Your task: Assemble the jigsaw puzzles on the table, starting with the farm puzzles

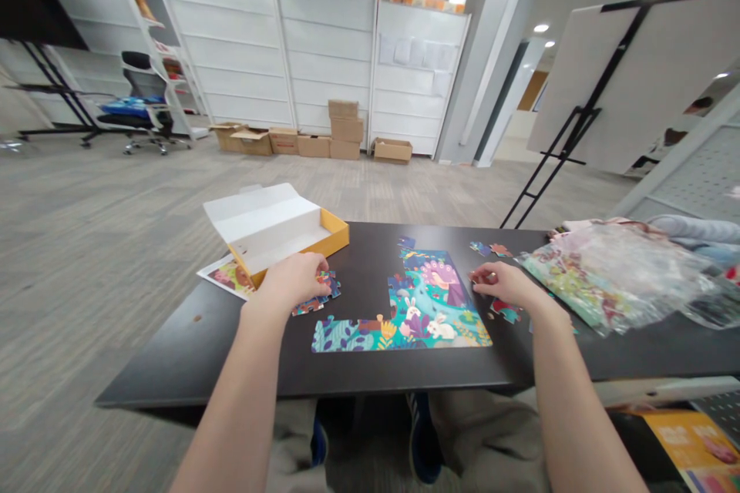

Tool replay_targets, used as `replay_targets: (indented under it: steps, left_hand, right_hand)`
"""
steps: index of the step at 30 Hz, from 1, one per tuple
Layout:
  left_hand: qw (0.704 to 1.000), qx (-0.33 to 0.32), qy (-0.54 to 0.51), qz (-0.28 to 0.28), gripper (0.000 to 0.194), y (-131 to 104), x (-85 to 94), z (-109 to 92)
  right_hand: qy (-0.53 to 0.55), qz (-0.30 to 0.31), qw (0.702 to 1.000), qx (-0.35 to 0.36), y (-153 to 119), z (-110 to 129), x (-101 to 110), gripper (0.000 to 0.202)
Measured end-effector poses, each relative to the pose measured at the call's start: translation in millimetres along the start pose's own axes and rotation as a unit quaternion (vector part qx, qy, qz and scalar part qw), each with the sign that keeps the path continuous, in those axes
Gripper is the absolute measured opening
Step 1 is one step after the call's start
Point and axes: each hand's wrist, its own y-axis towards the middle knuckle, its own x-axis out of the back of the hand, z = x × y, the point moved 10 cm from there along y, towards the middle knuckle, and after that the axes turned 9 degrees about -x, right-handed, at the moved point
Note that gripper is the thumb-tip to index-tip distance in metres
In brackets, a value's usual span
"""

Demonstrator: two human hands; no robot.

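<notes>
A partly joined jigsaw puzzle point(431, 308) lies on the dark table, with white rabbits, plants and a purple hedgehog-like animal on it. My left hand point(289, 279) is at its left, fingers curled round a puzzle piece among several loose puzzle pieces point(312, 305). At the puzzle's right edge is my right hand point(504, 283), thumb and fingers drawn together; whatever is between them is too small to make out. Near that hand lie red and teal pieces point(507, 313). Farther back are a blue piece point(479, 248) and a reddish piece point(500, 250).
An open yellow box point(334, 235) with a white lid stands at the table's back left, partly over a picture sheet point(227, 277). Clear plastic bags point(630, 269) cover the right side of the table point(405, 372). Beyond are cardboard boxes point(345, 131) and a board on a stand point(630, 77).
</notes>
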Motion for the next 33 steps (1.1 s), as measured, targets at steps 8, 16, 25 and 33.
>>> replay_targets:
  steps: [8, 16, 25, 33]
  left_hand:
    - [0.996, -0.049, -0.075, -0.012, 0.036, 10.6, -13.3, -13.2]
    - [0.956, -0.110, -0.255, -0.097, 0.033, 19.0, 7.7, -20.4]
    - [0.997, 0.029, -0.016, 0.067, 0.044, -16.5, -13.5, 23.6]
    - [0.999, -0.022, -0.037, 0.005, 0.039, -16.9, -4.0, 25.3]
  right_hand:
    - [-0.003, 0.007, 1.000, 0.011, 0.9, 2.3, -3.3, 0.017]
    - [-0.001, 0.006, 1.000, 0.012, 0.6, 7.0, -1.6, 0.016]
    - [0.023, 0.016, 0.999, 0.023, 4.2, 6.2, -3.4, 0.017]
    - [0.008, 0.031, 0.999, 0.007, 1.8, 7.7, -3.2, 0.016]
